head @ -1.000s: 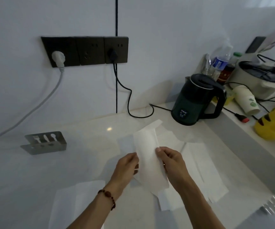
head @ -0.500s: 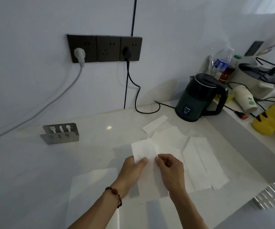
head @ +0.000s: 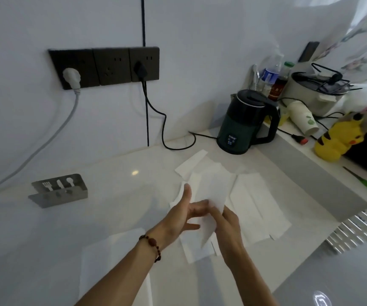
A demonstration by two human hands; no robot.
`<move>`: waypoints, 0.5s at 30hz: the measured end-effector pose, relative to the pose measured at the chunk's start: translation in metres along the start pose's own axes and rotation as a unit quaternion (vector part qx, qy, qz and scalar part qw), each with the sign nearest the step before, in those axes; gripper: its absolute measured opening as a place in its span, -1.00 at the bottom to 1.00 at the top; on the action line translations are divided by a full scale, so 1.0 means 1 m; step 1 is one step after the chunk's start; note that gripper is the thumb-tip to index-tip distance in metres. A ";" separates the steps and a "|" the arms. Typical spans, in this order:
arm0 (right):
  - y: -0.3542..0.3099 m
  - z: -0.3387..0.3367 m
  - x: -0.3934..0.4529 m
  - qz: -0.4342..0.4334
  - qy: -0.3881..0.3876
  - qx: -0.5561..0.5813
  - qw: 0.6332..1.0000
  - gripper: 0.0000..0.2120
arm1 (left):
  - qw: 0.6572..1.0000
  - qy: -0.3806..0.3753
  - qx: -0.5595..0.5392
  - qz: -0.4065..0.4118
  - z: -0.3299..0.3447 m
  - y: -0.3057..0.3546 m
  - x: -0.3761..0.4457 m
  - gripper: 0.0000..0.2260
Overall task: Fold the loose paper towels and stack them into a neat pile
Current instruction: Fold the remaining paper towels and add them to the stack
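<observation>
Fingers of both hands meet on one paper towel: left hand spread flat against it, right hand pinching its near edge. Half a second ago both pinched it flat and low; it now stands raised and bent over. White, creased, thin. Several loose towels lie beyond on the counter; one folded pile near left.
</observation>
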State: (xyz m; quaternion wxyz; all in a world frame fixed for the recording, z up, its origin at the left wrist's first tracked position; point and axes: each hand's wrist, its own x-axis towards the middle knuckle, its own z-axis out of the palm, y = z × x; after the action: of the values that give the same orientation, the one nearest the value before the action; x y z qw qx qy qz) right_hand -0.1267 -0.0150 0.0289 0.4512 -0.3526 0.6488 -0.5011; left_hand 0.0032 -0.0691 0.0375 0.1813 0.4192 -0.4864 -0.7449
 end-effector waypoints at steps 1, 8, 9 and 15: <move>0.001 0.002 0.001 0.041 0.018 0.045 0.998 -0.80 | 0.999 0.008 0.035 0.007 -0.003 0.000 -0.004 -0.29; 0.003 0.026 -0.001 0.156 0.002 0.184 0.971 -0.81 | 0.958 0.240 0.099 0.118 -0.041 -0.025 -0.031 -0.80; 0.001 0.028 -0.003 0.158 -0.024 0.197 0.967 -0.81 | 0.945 0.299 0.090 0.100 -0.048 -0.029 -0.034 -0.80; 0.005 0.041 -0.010 0.195 -0.160 0.202 0.946 -0.73 | 0.971 0.123 -0.188 -0.083 -0.068 -0.049 -0.072 -0.46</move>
State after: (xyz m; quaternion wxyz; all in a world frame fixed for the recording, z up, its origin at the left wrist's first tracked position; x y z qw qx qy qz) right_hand -0.0846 -0.0179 0.0227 0.7001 -0.1961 0.5091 -0.4607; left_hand 0.1062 -0.0366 0.0149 0.2525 0.5049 -0.2753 -0.7781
